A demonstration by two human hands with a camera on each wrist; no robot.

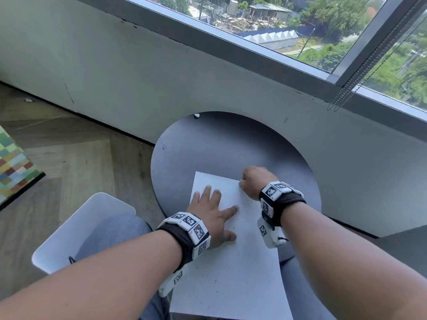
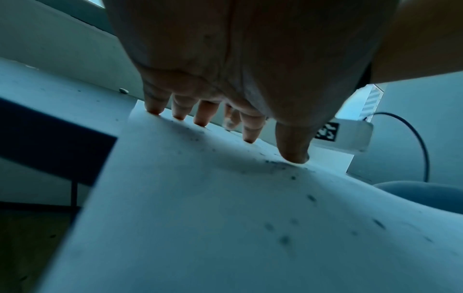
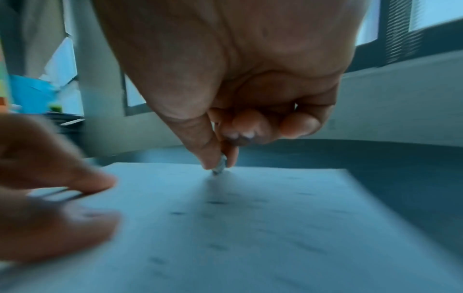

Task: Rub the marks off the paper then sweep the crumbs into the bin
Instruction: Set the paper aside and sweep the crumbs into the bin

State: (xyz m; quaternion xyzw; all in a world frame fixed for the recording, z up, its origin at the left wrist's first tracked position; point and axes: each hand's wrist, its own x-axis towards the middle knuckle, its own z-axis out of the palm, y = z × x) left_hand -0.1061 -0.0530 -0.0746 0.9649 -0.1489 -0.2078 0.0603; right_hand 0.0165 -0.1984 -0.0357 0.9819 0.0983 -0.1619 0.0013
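Observation:
A white sheet of paper lies on the near part of the round dark table and hangs over its edge toward me. Dark eraser crumbs are scattered over the sheet. My left hand lies flat with spread fingers pressing the paper's upper left part. My right hand is at the sheet's far right corner, thumb and forefinger pinching a small eraser whose tip touches the paper. The other right fingers are curled in.
A small white bit sits at the table's far edge by the grey wall. A white chair seat is at my left, over wooden flooring. No bin shows in any view.

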